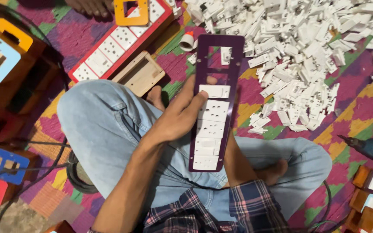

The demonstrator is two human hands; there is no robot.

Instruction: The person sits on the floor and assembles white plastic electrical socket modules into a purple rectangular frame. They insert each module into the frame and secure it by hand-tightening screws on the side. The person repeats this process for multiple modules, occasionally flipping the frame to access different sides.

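The left hand holds a long purple panel over the lap, fingers wrapped at its 9 o'clock edge, thumb on a white socket module. It looks thin, light and rigid; edges suit holding best. The right hand is hidden beneath. Loose white parts lie at 1 o'clock.

Light blue denim jeans, faded at knees. Plaid shirt: navy, pink, white checks, small label at hem. Forearm bare, no sleeve; feet bare. No rings, watch.
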